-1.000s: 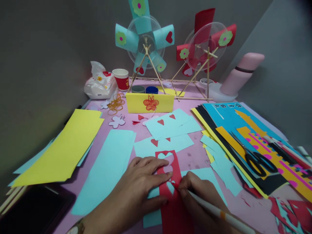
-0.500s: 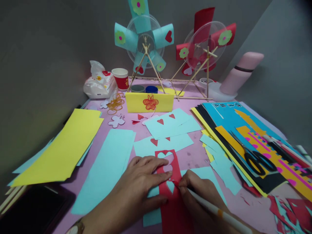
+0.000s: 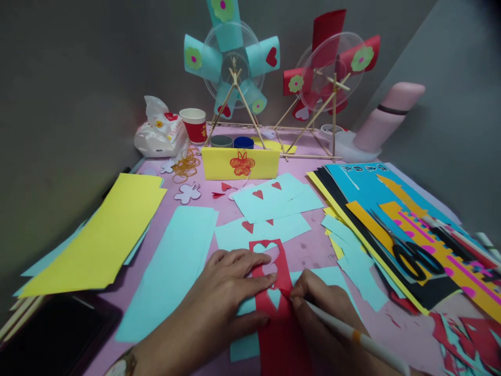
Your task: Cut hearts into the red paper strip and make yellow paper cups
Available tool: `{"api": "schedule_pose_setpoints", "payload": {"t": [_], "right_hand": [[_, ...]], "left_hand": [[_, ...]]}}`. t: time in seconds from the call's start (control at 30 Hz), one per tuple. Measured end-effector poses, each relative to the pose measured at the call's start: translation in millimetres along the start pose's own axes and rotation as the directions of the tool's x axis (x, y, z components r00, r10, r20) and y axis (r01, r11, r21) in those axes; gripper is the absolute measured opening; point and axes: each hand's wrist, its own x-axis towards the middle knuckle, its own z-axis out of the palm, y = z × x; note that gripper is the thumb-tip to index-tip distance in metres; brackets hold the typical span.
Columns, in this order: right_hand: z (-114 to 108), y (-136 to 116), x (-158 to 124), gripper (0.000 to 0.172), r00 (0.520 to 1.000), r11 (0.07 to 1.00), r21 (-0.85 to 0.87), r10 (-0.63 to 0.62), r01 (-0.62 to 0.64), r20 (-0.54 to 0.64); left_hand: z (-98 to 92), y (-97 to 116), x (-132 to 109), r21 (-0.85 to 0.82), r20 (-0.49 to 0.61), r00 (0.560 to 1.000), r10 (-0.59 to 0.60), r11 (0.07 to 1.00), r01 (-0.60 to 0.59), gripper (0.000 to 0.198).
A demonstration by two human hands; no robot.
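My left hand [image 3: 230,292] lies with its fingers spread, pressing down the left edge of a red paper strip [image 3: 284,339]. Heart-shaped holes are cut through the strip, and light blue paper [image 3: 245,344] shows beneath it. Pinched in my right hand [image 3: 324,308] is a white marker [image 3: 344,329] with an orange band. Its red tip touches the strip at the right side of the lowest heart hole [image 3: 274,298]. Just beyond the strip, light blue cards [image 3: 270,201] carry small red hearts.
Yellow sheets [image 3: 97,230] and a dark phone-like slab [image 3: 58,331] lie left. Black scissors [image 3: 410,258] rest on coloured sheets at right, near paper scraps [image 3: 467,344]. Behind stand a blue paper wheel [image 3: 227,39], a red one [image 3: 329,34], a cup [image 3: 193,128] and a pink bottle [image 3: 391,117].
My right hand and the marker tip have shifted slightly right, from the top of the lowest heart hole to its right side. My left hand stays in place on the strip.
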Motion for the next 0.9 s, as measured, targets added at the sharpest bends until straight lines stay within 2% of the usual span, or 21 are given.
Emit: {"api": "schedule_pose_setpoints", "payload": {"t": [0.2,0.53,0.9], "right_hand": [[-1,1,0,0.019,0.992,0.992,0.021,-0.124,0.125,-0.024],[-1,7,-1,0.019,0.982,0.981,0.031,-0.191,0.19,0.014],[1,10,-7,0.021,0.969,0.965,-0.092,-0.249,0.247,-0.006]], "left_hand": [[-0.4,0,-1,-0.006,-0.006,1.0,0.01,1.0,-0.01,0.044],[-1.2,0,1,-0.008,0.014,1.0,-0.005,1.0,0.005,0.044],[-2.0,1,0,-0.028,0.005,1.0,-0.006,1.0,0.006,0.046]]}}
